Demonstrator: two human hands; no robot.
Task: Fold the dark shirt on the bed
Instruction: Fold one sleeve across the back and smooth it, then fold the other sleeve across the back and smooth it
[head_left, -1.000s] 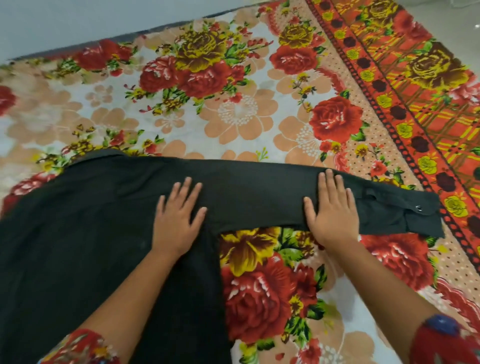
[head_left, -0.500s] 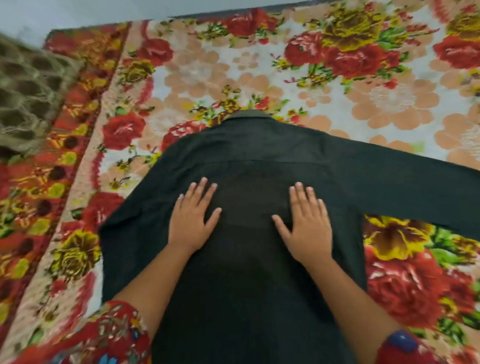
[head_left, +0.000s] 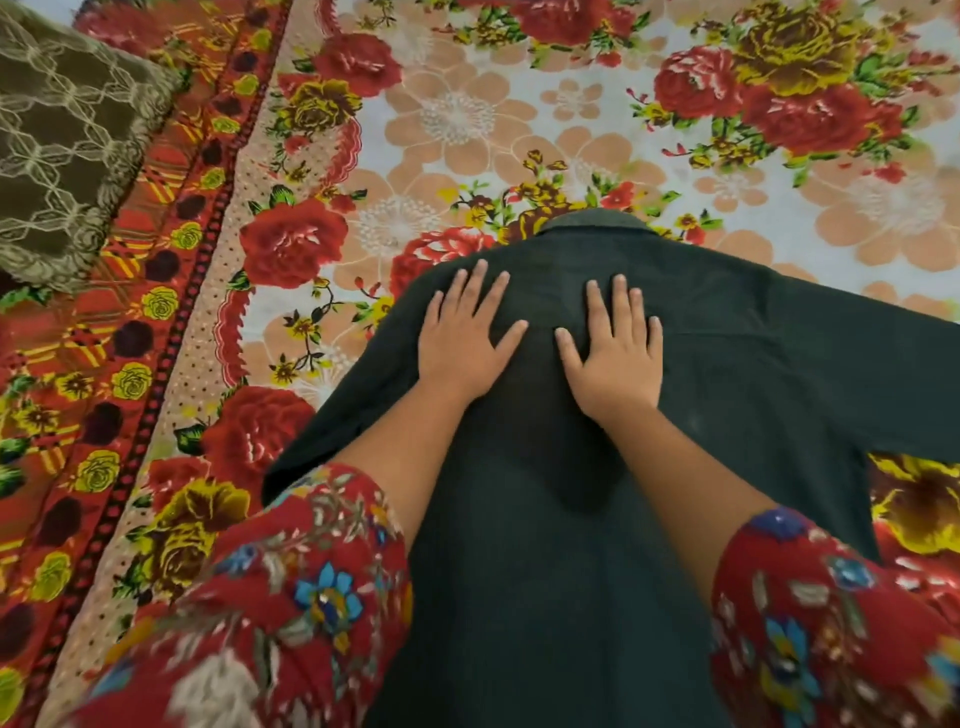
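Left hand (head_left: 462, 340) and right hand (head_left: 613, 358) slid collarward, grips flat, empty, atop dark shirt (head_left: 753, 374).

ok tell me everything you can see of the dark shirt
The shirt is dark, near-black woven cloth, spread flat on the floral sheet, collar at the far end, one sleeve stretched out right. The left hand and right hand press flat on it below the collar, fingers straight.

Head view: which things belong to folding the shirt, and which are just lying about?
Job: dark collared fabric shirt; left hand and right hand, flat on it; red floral bedsheet underneath.
Lying about: olive-brown lace-patterned cushion, far left.
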